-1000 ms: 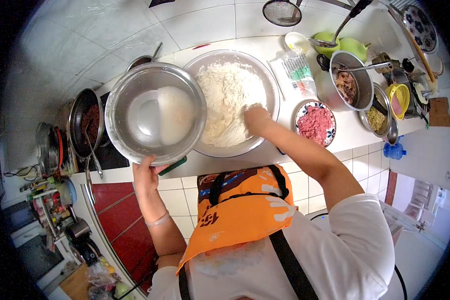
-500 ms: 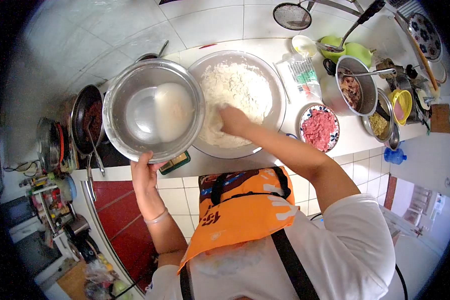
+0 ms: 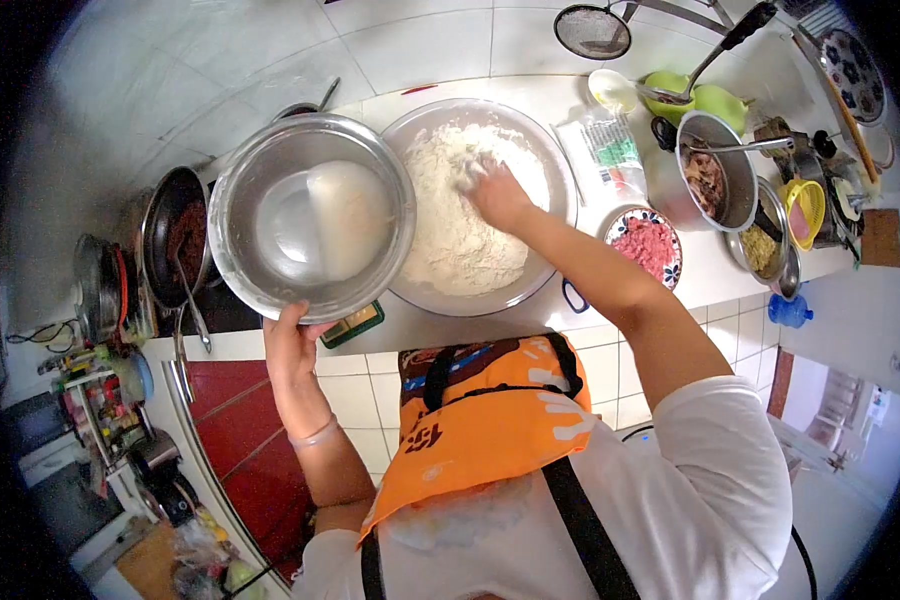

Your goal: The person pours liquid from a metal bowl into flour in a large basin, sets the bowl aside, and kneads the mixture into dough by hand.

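My left hand [image 3: 292, 345] grips the rim of a metal bowl [image 3: 232, 270], thumb over the edge. The bowl is tilted and holds some cloudy whitish liquid [image 3: 348, 225]. Just right of it, a wide basin [image 3: 560, 225] stands on the counter with a heap of flour [image 3: 470, 255] inside, clumpy in places. Deep in the upper part of the flour is my right hand [image 3: 495, 195]. Its floury fingers look apart and slightly blurred, and their tips are partly hidden.
To the right are a patterned plate [image 3: 677, 262] of minced meat, a plastic packet [image 3: 610, 155] and a pot [image 3: 742, 185] with meat pieces. A frying pan [image 3: 155, 235] sits on the left. A green-edged scale-like object [image 3: 355, 325] lies under the metal bowl's front edge.
My right hand has moved up and to the right through the flour, and its fingers have spread. The metal bowl in my left hand has barely shifted.
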